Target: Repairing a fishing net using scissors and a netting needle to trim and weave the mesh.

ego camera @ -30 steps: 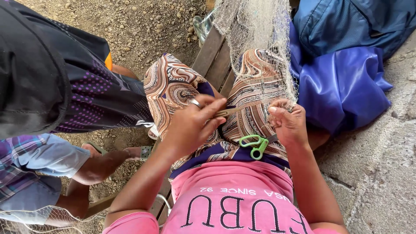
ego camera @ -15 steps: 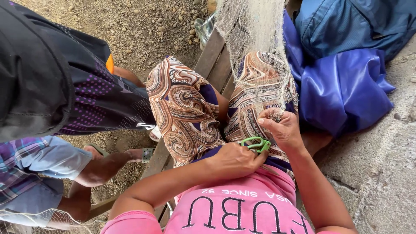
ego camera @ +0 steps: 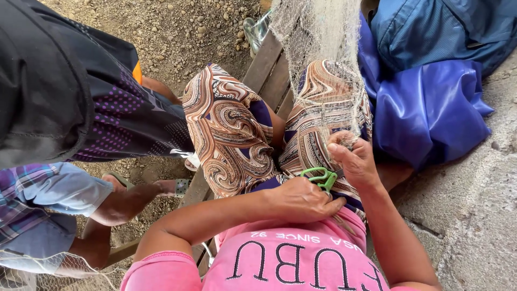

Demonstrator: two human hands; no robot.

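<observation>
Weathered wooden plank bench [ego camera: 266,64], set on gravel ground [ego camera: 177,27]; bearing one seated person in patterned trousers [ego camera: 231,134], pale fishing net [ego camera: 323,48] draped over one knee, blue cloth bundle [ego camera: 431,108] alongside.

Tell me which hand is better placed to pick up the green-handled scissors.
Probably the left. The left hand rests on the lap, touching the green-handled scissors. The right hand sits beside them, but its fingers pinch the fishing net.
</observation>
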